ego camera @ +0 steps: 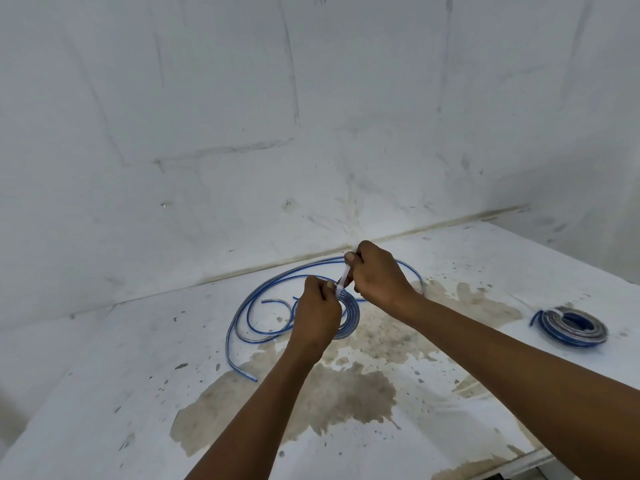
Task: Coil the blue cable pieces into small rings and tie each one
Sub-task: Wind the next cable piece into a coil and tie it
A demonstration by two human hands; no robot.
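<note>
Currently, the head view, the only one supplied, shows both hands working over a stained white table. The left hand has its fingers curled round a small ring of blue-and-clear plastic cable, held near the table's middle. The right hand pinches a thin white tie strip, stretched taut from the ring up to its fingertips.

Risks noted:
- The coil looks springy; if the left hand's grip slackens before the tie is cinched, the turns would likely spread.
- Whether the strip is locked cannot be told; a hard pull could slip it off.
- Long loose lengths of blue cable lie beside and behind the ring; whether they join it is unclear, and they could snag or be caught under the tie.

A finished tied blue cable coil lies well apart, right.
</note>
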